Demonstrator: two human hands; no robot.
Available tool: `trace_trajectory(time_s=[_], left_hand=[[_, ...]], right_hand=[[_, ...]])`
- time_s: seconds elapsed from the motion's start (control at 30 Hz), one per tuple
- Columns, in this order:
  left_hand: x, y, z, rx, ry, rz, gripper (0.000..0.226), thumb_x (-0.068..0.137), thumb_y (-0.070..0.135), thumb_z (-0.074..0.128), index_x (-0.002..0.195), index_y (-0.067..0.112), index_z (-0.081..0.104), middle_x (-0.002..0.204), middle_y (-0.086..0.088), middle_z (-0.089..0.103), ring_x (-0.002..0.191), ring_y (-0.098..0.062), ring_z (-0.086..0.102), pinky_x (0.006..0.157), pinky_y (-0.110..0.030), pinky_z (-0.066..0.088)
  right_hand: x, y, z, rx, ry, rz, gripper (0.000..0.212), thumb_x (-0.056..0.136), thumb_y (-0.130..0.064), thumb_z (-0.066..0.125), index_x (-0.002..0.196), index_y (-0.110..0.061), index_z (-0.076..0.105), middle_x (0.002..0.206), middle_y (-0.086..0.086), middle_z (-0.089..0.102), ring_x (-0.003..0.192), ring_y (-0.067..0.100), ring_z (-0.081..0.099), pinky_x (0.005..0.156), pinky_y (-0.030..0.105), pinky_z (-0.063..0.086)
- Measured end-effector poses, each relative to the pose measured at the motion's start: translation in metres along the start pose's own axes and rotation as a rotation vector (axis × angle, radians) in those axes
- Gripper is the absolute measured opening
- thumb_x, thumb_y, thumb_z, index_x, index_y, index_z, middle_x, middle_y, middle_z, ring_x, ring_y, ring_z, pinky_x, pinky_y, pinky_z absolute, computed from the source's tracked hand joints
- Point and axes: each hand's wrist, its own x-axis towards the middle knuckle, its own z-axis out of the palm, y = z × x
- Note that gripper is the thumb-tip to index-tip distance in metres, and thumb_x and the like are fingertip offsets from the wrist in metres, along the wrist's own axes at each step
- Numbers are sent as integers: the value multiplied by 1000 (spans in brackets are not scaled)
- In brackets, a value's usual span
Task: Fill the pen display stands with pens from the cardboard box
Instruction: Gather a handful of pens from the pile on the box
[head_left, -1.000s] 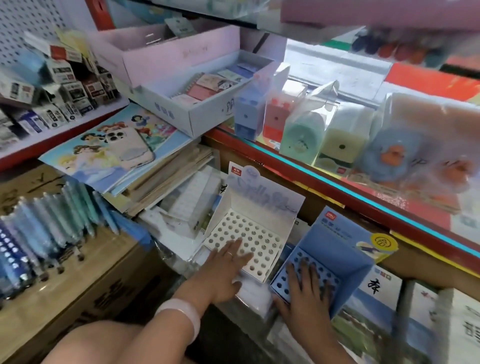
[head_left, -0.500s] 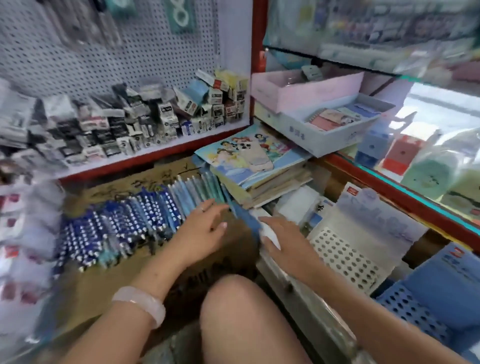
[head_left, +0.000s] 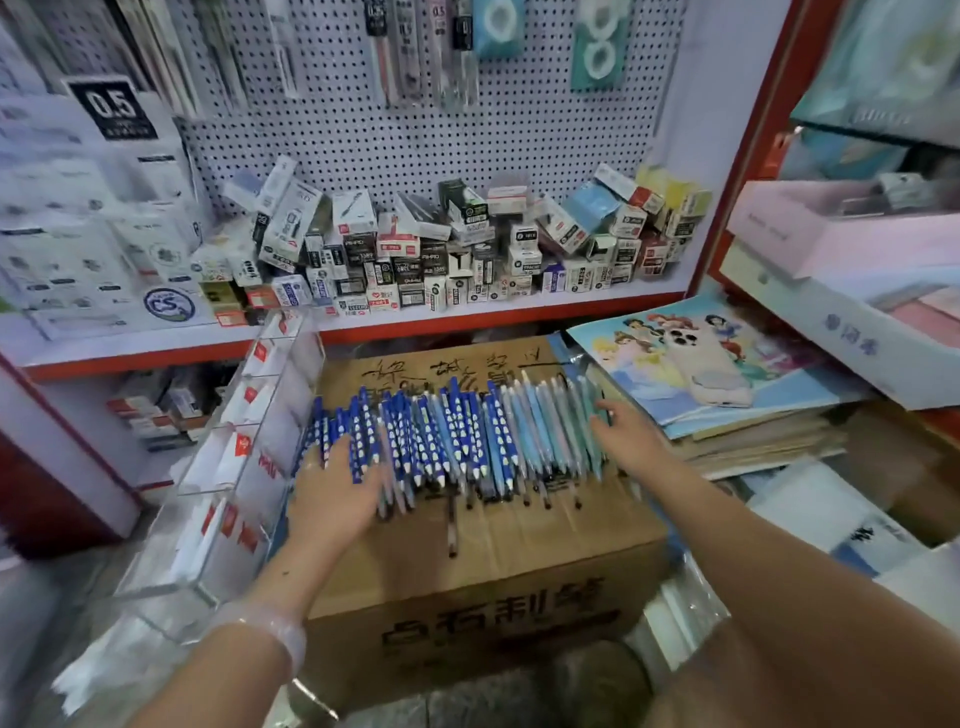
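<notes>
Both hands lie flat with fingers straight, the left hand (head_left: 340, 491) on the dark blue pens (head_left: 415, 441) and the right hand (head_left: 631, 441) touching the light blue ones, all on the cardboard box (head_left: 467, 587) between them.

Both arms stretched forward, left hand (head_left: 337, 483) flat with fingers spread, right hand (head_left: 626, 436) open, palm turned inward

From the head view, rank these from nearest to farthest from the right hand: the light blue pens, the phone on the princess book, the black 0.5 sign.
1. Light blue pens: touching the right hand, just to its left.
2. Phone: up and to the right, lying on the princess book.
3. Black 0.5 sign: far upper left, above the shelf.
</notes>
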Motion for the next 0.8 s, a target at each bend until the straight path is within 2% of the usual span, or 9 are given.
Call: trace_trajectory(time_s=[0.07, 0.1, 0.13, 0.2, 0.27, 0.37, 0.47, 0.6, 0.8], left_hand=[[14, -14, 11, 38, 35, -60, 48, 90, 27, 51, 135, 13, 40, 140, -22, 36, 127, -40, 36, 107, -47, 32], [22, -22, 17, 66, 36, -93, 48, 90, 28, 51, 134, 13, 40, 140, -23, 35, 128, -41, 33, 108, -49, 29], [29, -29, 22, 101, 32, -122, 50, 89, 29, 51, 134, 14, 38, 142, -24, 34, 130, -42, 28, 109, -51, 25], [43, -38, 31, 144, 23, -173, 54, 89, 33, 50, 137, 14, 34, 145, -24, 29, 132, -43, 23, 110, -50, 22], [53, -37, 38, 78, 0, -257, 57, 90, 30, 50, 140, 11, 31, 145, -26, 26, 132, -43, 24, 110, -48, 22], [64, -36, 45, 86, -5, -327, 57, 92, 31, 48, 140, 7, 28, 143, -28, 27, 131, -45, 26, 108, -49, 21], [78, -44, 46, 77, 11, -343, 58, 92, 35, 46, 139, 6, 30, 141, -28, 33, 131, -45, 26, 108, -49, 20], [90, -50, 49, 76, 56, -342, 61, 91, 38, 50, 135, -1, 35, 135, -32, 38, 127, -46, 32, 105, -47, 26], [95, -55, 50, -22, 81, -211, 50, 91, 32, 55, 125, -4, 46, 125, -31, 51, 119, -45, 43, 100, -46, 33]], right_hand=[[15, 10, 9, -98, 27, 33, 45, 98, -27, 40, 141, -13, 36, 118, 20, 55, 75, 21, 54, 65, 32, 41], [21, 16, 13, -158, 32, 43, 46, 98, -29, 40, 141, -12, 36, 115, 19, 55, 79, 23, 55, 68, 33, 42], [25, 21, 15, -217, 40, 44, 46, 98, -30, 40, 140, -12, 36, 121, 19, 55, 95, 28, 56, 79, 36, 44], [31, 30, 21, -307, 67, 19, 46, 98, -29, 38, 140, -11, 36, 136, 17, 46, 125, 33, 42, 103, 40, 35], [33, 34, 29, -338, 73, 2, 46, 99, -29, 36, 142, -13, 33, 146, 14, 35, 136, 33, 26, 111, 42, 24], [37, 30, 39, -289, 78, 59, 50, 99, -34, 34, 145, -17, 26, 154, 9, 20, 142, 29, 8, 114, 44, 16], [41, 27, 42, -246, 97, 19, 51, 99, -33, 35, 146, -16, 26, 154, 8, 23, 142, 29, 12, 115, 42, 16], [47, 30, 41, -141, 91, -20, 51, 98, -33, 38, 146, -17, 27, 152, 7, 28, 139, 28, 25, 114, 42, 24], [54, 35, 43, -69, 63, -58, 56, 98, -39, 37, 148, -21, 19, 157, 6, 14, 144, 25, 14, 117, 41, 18]])
